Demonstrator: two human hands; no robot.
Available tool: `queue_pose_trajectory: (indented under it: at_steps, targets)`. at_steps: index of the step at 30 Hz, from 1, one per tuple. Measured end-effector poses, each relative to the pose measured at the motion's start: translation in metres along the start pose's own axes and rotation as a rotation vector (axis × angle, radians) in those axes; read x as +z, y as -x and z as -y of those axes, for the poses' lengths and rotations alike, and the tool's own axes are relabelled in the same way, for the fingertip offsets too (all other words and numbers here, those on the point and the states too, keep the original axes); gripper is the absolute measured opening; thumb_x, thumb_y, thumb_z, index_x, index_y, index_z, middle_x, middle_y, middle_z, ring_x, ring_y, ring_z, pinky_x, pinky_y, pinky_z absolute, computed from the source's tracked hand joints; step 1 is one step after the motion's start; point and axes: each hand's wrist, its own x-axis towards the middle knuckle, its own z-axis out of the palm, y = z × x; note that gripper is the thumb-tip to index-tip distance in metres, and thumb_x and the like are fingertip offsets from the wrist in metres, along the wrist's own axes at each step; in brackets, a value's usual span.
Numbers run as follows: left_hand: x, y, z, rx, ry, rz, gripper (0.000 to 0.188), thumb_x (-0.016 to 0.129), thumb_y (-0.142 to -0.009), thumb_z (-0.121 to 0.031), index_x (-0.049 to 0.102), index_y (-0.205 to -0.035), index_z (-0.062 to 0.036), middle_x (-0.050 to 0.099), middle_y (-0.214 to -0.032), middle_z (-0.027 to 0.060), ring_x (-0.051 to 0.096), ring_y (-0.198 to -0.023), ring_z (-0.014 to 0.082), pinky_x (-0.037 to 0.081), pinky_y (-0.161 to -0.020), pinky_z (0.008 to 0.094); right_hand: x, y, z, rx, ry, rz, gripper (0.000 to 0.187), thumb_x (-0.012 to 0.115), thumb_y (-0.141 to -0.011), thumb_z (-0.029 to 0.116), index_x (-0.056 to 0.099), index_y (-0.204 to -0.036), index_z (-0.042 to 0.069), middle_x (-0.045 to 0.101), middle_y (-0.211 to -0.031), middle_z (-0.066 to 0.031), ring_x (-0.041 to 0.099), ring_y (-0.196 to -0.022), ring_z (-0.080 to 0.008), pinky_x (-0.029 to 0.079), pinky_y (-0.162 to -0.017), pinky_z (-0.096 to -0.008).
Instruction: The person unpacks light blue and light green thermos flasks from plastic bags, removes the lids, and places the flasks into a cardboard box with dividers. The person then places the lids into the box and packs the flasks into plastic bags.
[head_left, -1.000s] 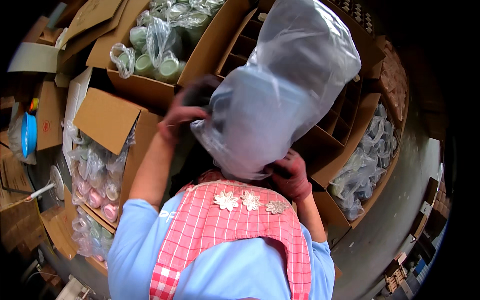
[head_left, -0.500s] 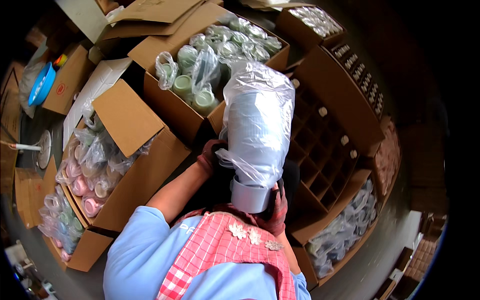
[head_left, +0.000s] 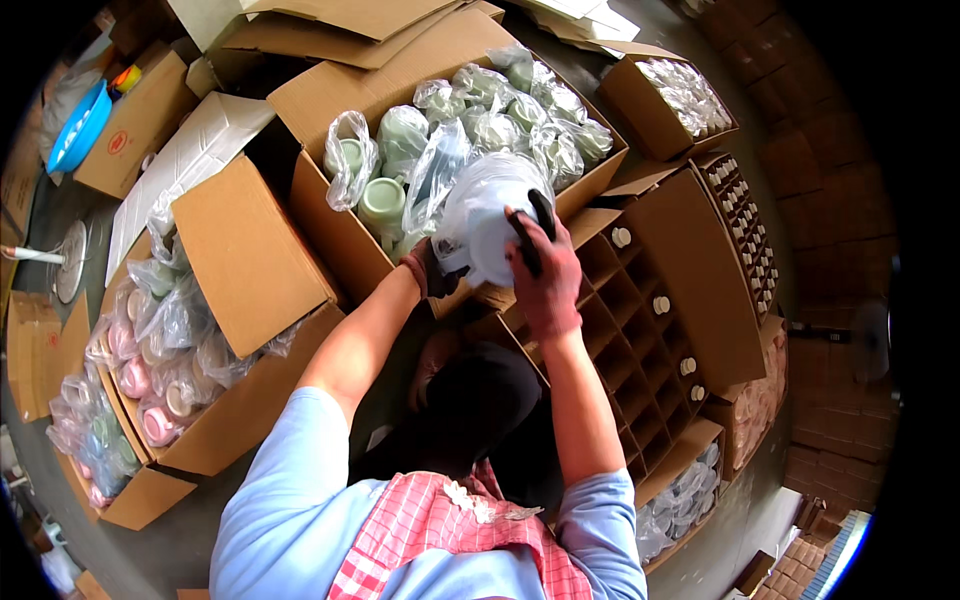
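Sitting open, the big box (head_left: pixel 322 222) holds bagged green cups (head_left: pixel 383 203). By its near edge is a pale cup (head_left: pixel 490 250) in a clear bag (head_left: pixel 495 172). The right hand (head_left: pixel 548 285) spreads its fingers to grip it; the left hand (head_left: pixel 432 268) is beside it, fingers too hidden to tell. This looks like holding; the next move seems to need steadiness.

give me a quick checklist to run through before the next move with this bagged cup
1. Right hand on bagged cup: ok, fingers over its right side.
2. Left hand grip: cannot tell, fingers partly hidden at the cup's lower left.
3. Bag around cup: ok, clear film covers its far part.
4. Bag mouth closed: cannot tell.
5. Box of green cups open: ok.
6. Box fully in view: not ok, the bagged cup hides part.
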Motion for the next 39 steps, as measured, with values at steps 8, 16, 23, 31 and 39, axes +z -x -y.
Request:
queue_pose_trajectory:
  at_steps: [8,16,23,31,39]
  targets:
    - [-0.037,0.052,-0.079,-0.011,-0.133,-0.829,0.043,0.041,-0.084,-0.043,0.053,-0.118,-0.0186,0.062,-0.099,0.0107,0.053,-0.058,0.0167,0.038,-0.045,0.0296,0.082,-0.09,-0.031,0.207,0.052,0.019,0.031,0.058,-0.081,0.025,0.061,-0.112,0.023,0.055,-0.12,-0.0157,0.056,-0.101,-0.036,0.047,-0.084,-0.0422]
    - [-0.017,0.023,-0.087,-0.084,-0.586,-1.408,0.035,0.038,-0.088,-0.039,0.059,-0.091,-0.011,0.063,-0.071,0.0079,0.052,-0.049,0.0171,0.034,-0.039,0.0306,0.116,-0.086,-0.081,0.43,0.06,-0.022,0.032,0.057,-0.082,0.018,0.06,-0.114,0.023,0.059,-0.105,-0.0152,0.057,-0.096,-0.0356,0.047,-0.081,-0.0407]
    - [-0.072,-0.014,-0.099,-0.641,-1.991,-0.848,0.016,0.058,-0.078,-0.027,0.064,-0.082,-0.0122,0.063,-0.071,0.0067,0.056,-0.055,0.017,0.041,-0.047,0.0312,0.121,-0.083,-0.089,0.458,0.264,0.117,0.038,0.064,-0.077,0.024,0.059,-0.115,0.022,0.056,-0.11,-0.0176,0.057,-0.098,-0.0353,0.047,-0.082,-0.0412]
    - [-0.091,0.009,-0.063,-0.304,-1.791,-1.241,0.04,0.063,-0.074,-0.033,0.065,-0.098,-0.0019,0.066,-0.096,0.0195,0.064,-0.087,0.0306,0.048,-0.077,0.0368,0.159,-0.013,-0.149,0.58,0.596,0.601,0.032,0.063,-0.077,0.033,0.064,-0.103,0.015,0.057,-0.11,-0.0122,0.055,-0.104,-0.031,0.047,-0.083,-0.0426]
    - [0.02,-0.064,-0.065,-0.286,-2.217,-1.431,0.047,0.058,-0.077,-0.041,0.059,-0.112,-0.0105,0.062,-0.106,0.0187,0.059,-0.099,0.0346,0.047,-0.084,0.0401,0.168,0.01,-0.167,0.338,0.664,0.532,0.03,0.055,-0.079,0.022,0.063,-0.108,0.019,0.057,-0.108,-0.012,0.052,-0.102,-0.0276,0.043,-0.081,-0.0404]
